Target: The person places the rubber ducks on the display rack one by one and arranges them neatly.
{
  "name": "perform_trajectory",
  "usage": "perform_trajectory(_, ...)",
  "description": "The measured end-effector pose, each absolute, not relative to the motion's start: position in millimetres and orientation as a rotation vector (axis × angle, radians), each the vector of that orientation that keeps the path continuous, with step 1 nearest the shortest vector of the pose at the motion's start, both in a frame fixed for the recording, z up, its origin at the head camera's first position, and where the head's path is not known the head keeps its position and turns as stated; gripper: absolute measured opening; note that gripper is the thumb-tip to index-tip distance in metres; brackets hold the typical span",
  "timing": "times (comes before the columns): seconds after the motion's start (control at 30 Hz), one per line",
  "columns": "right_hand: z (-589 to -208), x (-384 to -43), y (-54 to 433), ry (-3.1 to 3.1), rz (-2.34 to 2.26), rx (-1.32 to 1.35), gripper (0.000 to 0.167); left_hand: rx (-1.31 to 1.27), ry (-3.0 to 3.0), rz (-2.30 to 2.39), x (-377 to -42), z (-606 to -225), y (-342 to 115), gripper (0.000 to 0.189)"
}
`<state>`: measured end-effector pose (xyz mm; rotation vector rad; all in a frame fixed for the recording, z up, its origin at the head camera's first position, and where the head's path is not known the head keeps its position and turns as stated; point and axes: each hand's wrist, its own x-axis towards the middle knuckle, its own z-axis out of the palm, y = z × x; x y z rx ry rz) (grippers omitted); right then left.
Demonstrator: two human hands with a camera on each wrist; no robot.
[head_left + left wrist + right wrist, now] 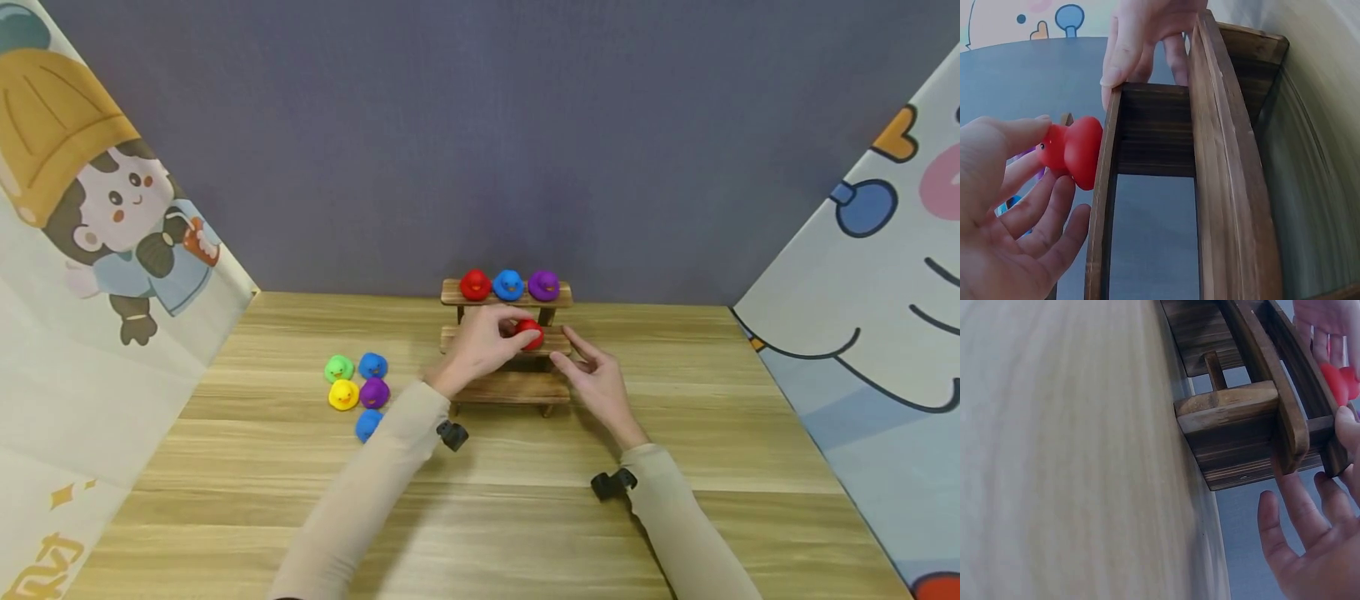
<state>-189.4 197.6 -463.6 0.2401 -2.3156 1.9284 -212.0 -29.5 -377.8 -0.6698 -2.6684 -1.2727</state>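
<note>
A red rubber duck (1082,150) is pinched between the thumb and fingers of my left hand (483,343), its base right at the middle tier of a small three-step wooden stand (510,387). At the right end of that tier, my right hand (597,385) has its thumb and fingers spread, fingertips at the wood. Along the top tier sit a red duck (475,285), a blue duck (508,285) and a purple duck (544,286). My left hand hides part of the middle tier in the head view.
Left of the stand, a green duck (339,368), a yellow duck (343,395), a second purple duck (374,392) and two blue ducks (372,366) lie on the wooden table (510,517). My left sleeve (375,492) partly covers the nearer blue one. A grey panel (480,150) rises behind the stand.
</note>
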Motion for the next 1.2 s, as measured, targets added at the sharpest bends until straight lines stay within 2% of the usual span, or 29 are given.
perform_trajectory(0.63,-465,-193,198,-2.283,1.952,0.289,0.057,-0.683,-2.667,-1.250,-213,-378,-11,0.033)
perform_trajectory(1.2,-466,-192,199,-2.281,1.946,0.278,0.056,-0.693,-2.600,-1.262,-200,-374,-20,0.037)
